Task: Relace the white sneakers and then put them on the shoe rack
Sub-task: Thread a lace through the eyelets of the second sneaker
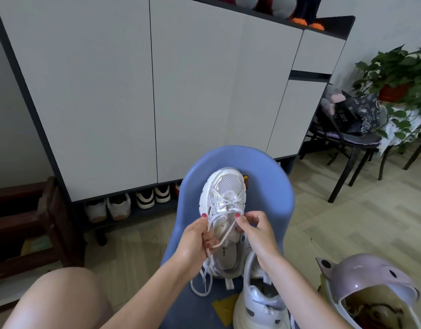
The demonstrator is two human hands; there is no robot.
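A white sneaker (225, 188) lies on a blue plastic chair (273, 186), toe pointing away from me. Its white lace (225, 237) crosses the upper eyelets, and a loose end hangs down over the chair seat. My left hand (196, 241) grips the lace at the sneaker's left side. My right hand (257, 230) pinches the lace at the right eyelets. The second white sneaker (261, 302) stands on the chair's near edge, under my right forearm. The shoe rack (124, 211) is the open bottom shelf of the cabinet, with several shoes in it.
A tall grey cabinet (133, 91) fills the wall ahead. A pale purple helmet (371, 290) sits at the lower right. A dark wooden stool (33, 224) is at the left. A black chair (354, 148) with bags and a potted plant (394, 74) stand at the right. My bare knee (62, 298) is at the lower left.
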